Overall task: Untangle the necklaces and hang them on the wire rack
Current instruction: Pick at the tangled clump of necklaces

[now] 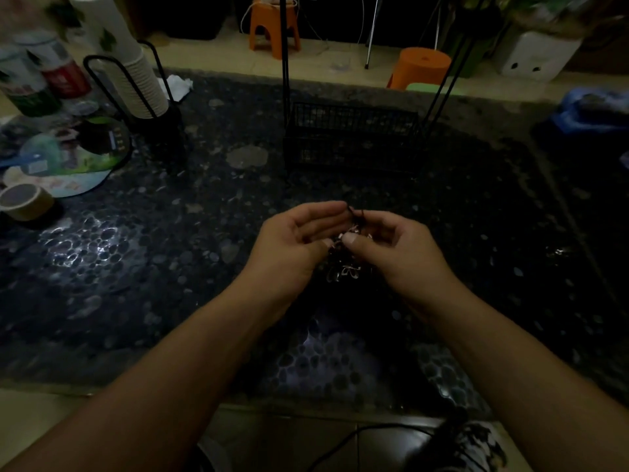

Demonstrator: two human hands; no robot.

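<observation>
necklaces: light, limp tangle, snags easily; take hold at dark cord near the top
left hand: pinches tangle
right hand: pinches tangle
rack: far, nothing hung

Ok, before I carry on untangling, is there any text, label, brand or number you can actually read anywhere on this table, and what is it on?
None can be read.
Cans at the far left: red and green labels, print too blurred.
Round hand fan: printed pictures and a dark panel with small marks, too small to read.
Stack of paper cups: leaf pattern only, no words visible.
Tape roll, wire rack, tangled necklaces: no text visible.
</observation>
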